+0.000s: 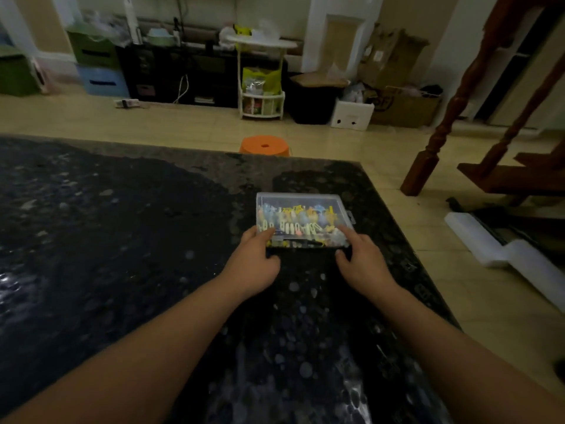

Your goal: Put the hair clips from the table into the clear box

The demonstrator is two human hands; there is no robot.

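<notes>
box [302,200], clear, full of pastel clips [293,223]

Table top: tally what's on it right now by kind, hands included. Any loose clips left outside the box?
Clear box, lid down, clips inside too jumbled to count: 1
Hands on the box's near corners, left hand and right hand: 2
Loose hair clips on the table: 0 visible
Total: 3
</notes>
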